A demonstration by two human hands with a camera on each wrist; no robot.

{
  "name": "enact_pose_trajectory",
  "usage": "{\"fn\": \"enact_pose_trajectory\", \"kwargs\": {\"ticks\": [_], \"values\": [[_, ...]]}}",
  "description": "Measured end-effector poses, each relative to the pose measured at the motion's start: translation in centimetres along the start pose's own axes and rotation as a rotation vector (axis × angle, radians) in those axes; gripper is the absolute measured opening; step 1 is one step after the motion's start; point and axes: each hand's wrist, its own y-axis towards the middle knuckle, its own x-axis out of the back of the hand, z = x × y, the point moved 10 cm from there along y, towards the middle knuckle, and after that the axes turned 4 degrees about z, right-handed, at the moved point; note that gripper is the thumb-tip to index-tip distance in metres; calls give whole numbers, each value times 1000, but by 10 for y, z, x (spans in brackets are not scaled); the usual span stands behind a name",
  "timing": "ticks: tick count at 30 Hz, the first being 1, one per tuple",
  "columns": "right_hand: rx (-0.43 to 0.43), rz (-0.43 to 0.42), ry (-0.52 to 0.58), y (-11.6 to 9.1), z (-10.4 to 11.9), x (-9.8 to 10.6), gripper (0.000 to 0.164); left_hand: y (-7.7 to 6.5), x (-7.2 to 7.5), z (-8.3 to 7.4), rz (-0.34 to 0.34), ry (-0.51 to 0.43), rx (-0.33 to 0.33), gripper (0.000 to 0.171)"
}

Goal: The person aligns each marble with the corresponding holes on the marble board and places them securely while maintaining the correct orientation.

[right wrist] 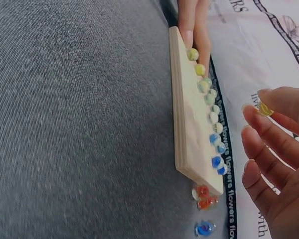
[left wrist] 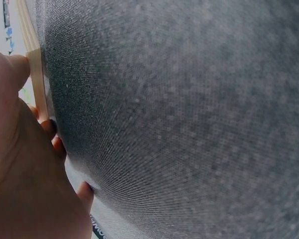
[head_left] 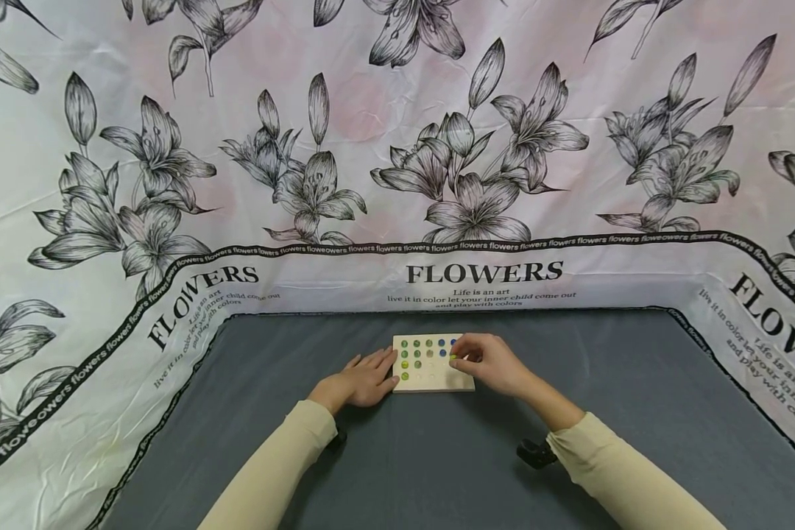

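A pale wooden board with rows of round hollows lies on the dark cloth. Green, yellowish and blue glass marbles fill many of its hollows, mostly toward the left and back. My left hand rests flat at the board's left edge, fingers extended, thumb touching the wood. Above the board's right part, my right hand pinches a yellow marble between thumb and index finger, apart from the board; its other fingers are loosely bent. This hand hides the board's back right corner in the head view.
Loose red-orange marbles and a blue marble lie on the cloth past the board's right end, hidden in the head view. A grey tablecloth has a white printed floral border behind the board.
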Motion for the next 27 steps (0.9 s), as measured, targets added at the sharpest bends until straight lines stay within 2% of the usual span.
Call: {"fn": "enact_pose_trajectory", "kwargs": {"ticks": [15,27], "values": [[11,25,0,13,2,-23,8,-1,1,-1,0,0,6,66],[8,56,-6,22,-4,-42,11,-13,8,-10,13,8,17,66]]}}
